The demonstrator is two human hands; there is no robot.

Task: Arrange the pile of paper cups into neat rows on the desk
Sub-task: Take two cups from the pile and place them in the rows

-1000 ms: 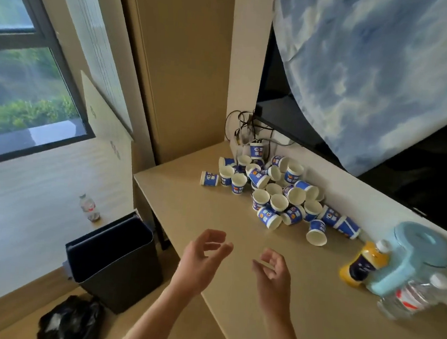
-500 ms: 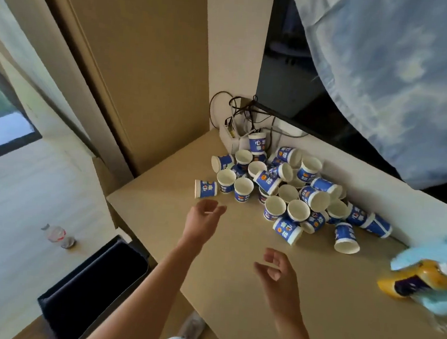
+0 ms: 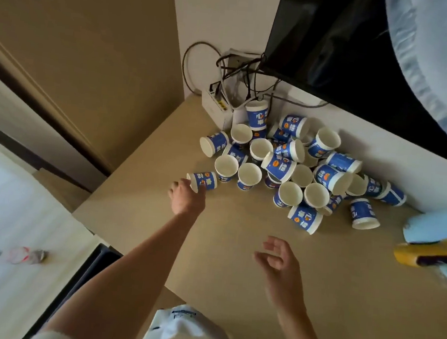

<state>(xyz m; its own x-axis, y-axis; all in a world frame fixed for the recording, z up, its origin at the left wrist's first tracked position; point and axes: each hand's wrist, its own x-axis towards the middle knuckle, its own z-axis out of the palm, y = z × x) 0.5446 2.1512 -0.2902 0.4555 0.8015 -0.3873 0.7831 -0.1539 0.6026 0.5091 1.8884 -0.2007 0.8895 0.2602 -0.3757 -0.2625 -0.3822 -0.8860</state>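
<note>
A pile of several blue-and-white paper cups lies at the back of the tan desk, some upright, some on their sides. One cup lies on its side apart at the pile's left edge. My left hand is stretched out to it, fingers curled over its near end. My right hand hovers above the desk's front part, fingers loosely curled, holding nothing.
A white box with tangled cables stands in the back corner under a dark screen. A yellow bottle and a light blue item lie at the right. A dark bin stands on the floor left of the desk.
My left hand has reached forward from the desk's front to the lone cup at the pile's left. The view has tilted down and closer. My right hand stays low, held back.
</note>
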